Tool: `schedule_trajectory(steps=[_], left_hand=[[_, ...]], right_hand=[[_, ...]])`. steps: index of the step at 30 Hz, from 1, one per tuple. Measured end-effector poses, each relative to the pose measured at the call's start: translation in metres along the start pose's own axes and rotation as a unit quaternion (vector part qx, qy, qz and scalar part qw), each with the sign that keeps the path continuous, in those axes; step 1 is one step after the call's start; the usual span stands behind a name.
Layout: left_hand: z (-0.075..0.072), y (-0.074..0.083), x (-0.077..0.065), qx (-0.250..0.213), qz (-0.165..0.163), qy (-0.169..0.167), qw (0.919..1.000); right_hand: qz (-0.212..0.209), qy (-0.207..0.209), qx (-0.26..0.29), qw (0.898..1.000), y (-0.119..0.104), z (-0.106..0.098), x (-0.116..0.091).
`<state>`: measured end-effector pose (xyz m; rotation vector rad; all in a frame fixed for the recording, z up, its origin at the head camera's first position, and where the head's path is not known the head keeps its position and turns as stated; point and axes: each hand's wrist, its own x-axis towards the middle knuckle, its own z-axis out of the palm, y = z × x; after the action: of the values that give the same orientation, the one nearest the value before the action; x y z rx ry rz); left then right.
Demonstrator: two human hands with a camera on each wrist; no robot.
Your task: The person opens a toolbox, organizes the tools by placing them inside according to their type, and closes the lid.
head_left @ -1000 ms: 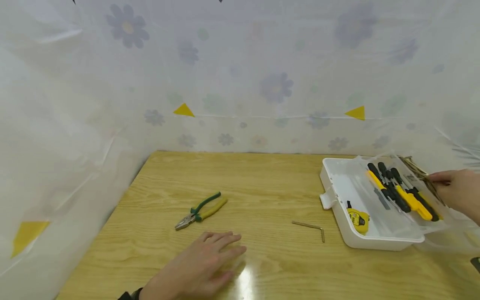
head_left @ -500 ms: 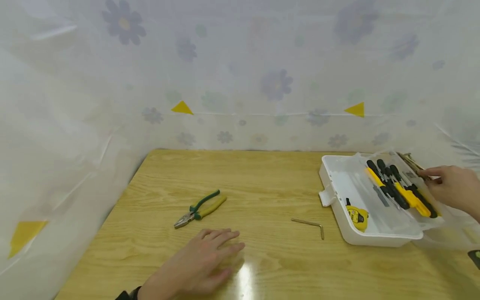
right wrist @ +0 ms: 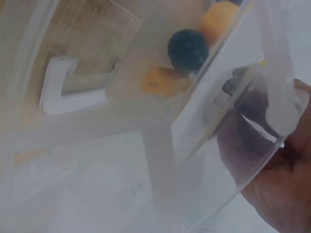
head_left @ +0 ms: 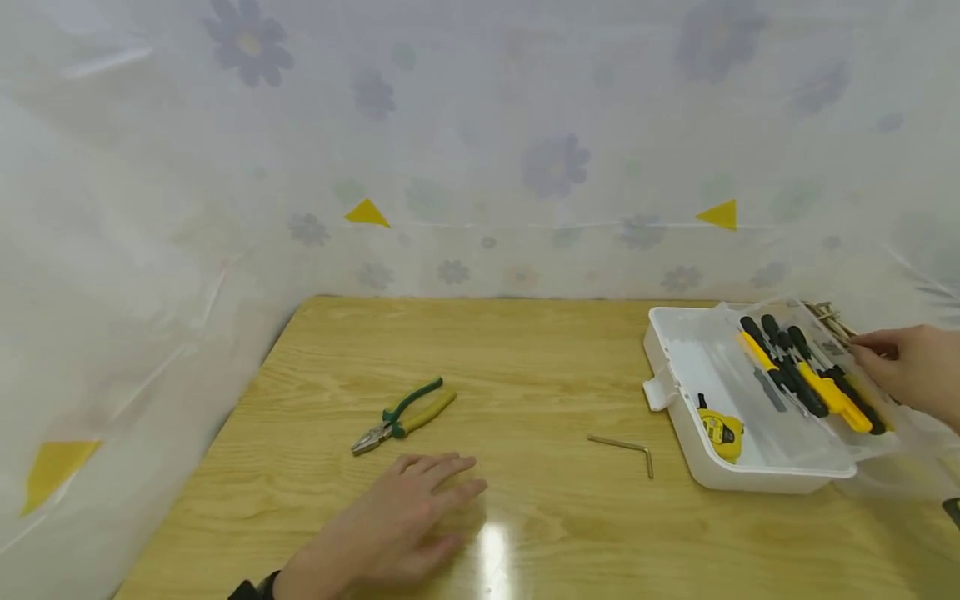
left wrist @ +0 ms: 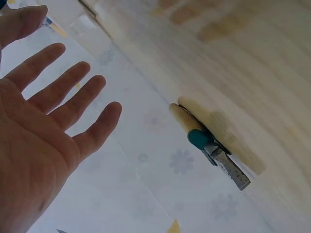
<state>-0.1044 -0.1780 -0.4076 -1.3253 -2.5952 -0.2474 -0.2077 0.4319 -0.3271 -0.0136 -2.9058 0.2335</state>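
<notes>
My left hand (head_left: 397,525) is spread, palm down and empty, low over the wooden table. Beyond its fingertips lie combination pliers (head_left: 431,411) with green and yellow handles; the left wrist view shows the pliers (left wrist: 209,141) apart from the fingers. At the far right, my right hand (head_left: 915,367) has thumb and fingers drawn together on the ends of brass-coloured hex keys (head_left: 825,312) at the outer edge of a toolbox tray. Clear plastic partly covers those fingers in the right wrist view (right wrist: 277,184). Another hex key (head_left: 622,443) lies on the table left of the box.
The white toolbox (head_left: 697,467) stands at the table's right. A yellow tape measure (head_left: 723,435) sits inside it. Its translucent tray (head_left: 873,450) holds several screwdrivers and a yellow-handled tool (head_left: 832,396). Patterned plastic sheeting (head_left: 487,150) closes off the back and sides.
The right hand shifts slightly at the hex keys, whose ends fan apart more and no longer show below the hand. The left hand, pliers and loose key stay in place.
</notes>
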Motion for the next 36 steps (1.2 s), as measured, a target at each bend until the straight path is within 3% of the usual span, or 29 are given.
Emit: schedule_trajectory(steps=[6,9,11,14,16,18,19,22,25,27,31,33,36], left_hand=[[-0.005,-0.011,-0.004,0.019,-0.029,0.014,0.9993],[-0.009,-0.018,-0.010,0.020,-0.048,0.028,0.9982],[-0.012,-0.024,-0.015,0.032,-0.060,0.047,0.9966],[-0.015,-0.031,-0.025,0.056,-0.076,0.075,0.9927],[-0.016,-0.035,-0.031,0.065,-0.090,0.080,0.9906],[-0.017,-0.037,-0.036,0.069,-0.098,0.086,0.9891],[-0.017,-0.038,-0.038,0.069,-0.100,0.089,0.9885],[-0.017,-0.041,-0.044,0.069,-0.106,0.101,0.9868],[-0.014,-0.042,-0.047,0.072,-0.105,0.111,0.9856],[-0.014,-0.042,-0.048,0.073,-0.101,0.113,0.9858],[-0.013,-0.041,-0.048,0.075,-0.087,0.114,0.9868],[-0.013,-0.041,-0.047,0.074,-0.084,0.115,0.9870],[-0.013,-0.041,-0.047,0.074,-0.083,0.116,0.9871]], right_hand=[[-0.044,0.081,-0.024,0.995,-0.032,0.002,-0.025],[-0.082,0.160,-0.016,0.984,-0.053,0.009,-0.035],[-0.119,0.219,0.007,0.968,-0.072,0.015,-0.042],[-0.205,0.297,0.053,0.931,-0.106,0.027,-0.054],[-0.265,0.302,0.070,0.913,-0.131,0.034,-0.062],[-0.323,0.280,0.082,0.900,-0.155,0.043,-0.070],[-0.347,0.252,0.087,0.899,-0.164,0.049,-0.074],[-0.375,0.105,0.104,0.915,-0.191,0.064,-0.086],[-0.334,-0.029,0.110,0.936,-0.213,0.078,-0.095],[-0.299,-0.067,0.101,0.947,-0.226,0.084,-0.097],[-0.249,-0.097,0.071,0.961,-0.239,0.092,-0.098],[-0.227,-0.131,0.056,0.963,-0.241,0.094,-0.096],[-0.227,-0.167,0.043,0.959,-0.243,0.099,-0.094]])
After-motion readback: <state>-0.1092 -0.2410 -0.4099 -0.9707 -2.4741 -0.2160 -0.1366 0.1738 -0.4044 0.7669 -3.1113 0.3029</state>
